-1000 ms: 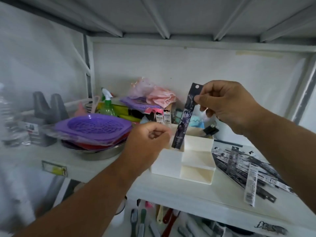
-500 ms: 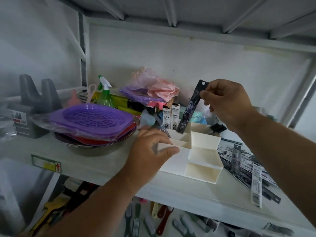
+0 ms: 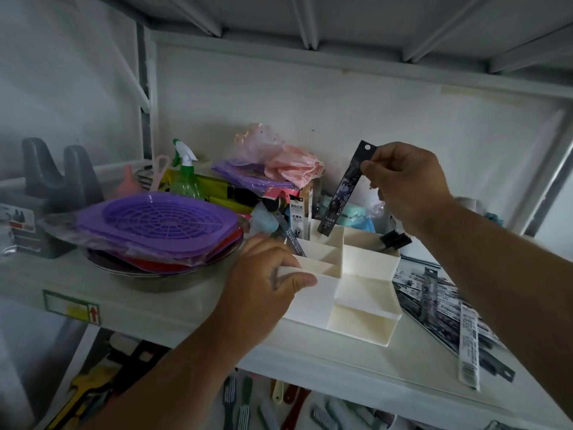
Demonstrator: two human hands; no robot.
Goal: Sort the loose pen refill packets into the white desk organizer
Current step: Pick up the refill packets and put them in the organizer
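The white desk organizer (image 3: 366, 265) stands on the shelf, with stepped compartments. My left hand (image 3: 263, 280) grips its front-left corner, thumb over the rim. My right hand (image 3: 403, 184) pinches the top of a long dark refill packet (image 3: 344, 193), which hangs tilted with its lower end at the rim of a back compartment. A white packet (image 3: 299, 217) and a dark one (image 3: 290, 237) stand in the organizer's left rear slots. Several loose refill packets (image 3: 440, 308) lie spread on the shelf to the right.
A metal bowl (image 3: 161, 274) with purple and red plastic baskets (image 3: 155, 225) sits left of the organizer. Behind are a green spray bottle (image 3: 184, 178), pink bags (image 3: 285, 162) and other clutter. The shelf edge (image 3: 341, 373) runs in front, brushes hanging below it.
My left hand went from a loose fist above the organizer to gripping its front-left corner. The dark packet in my right hand shifted slightly toward the back compartments.
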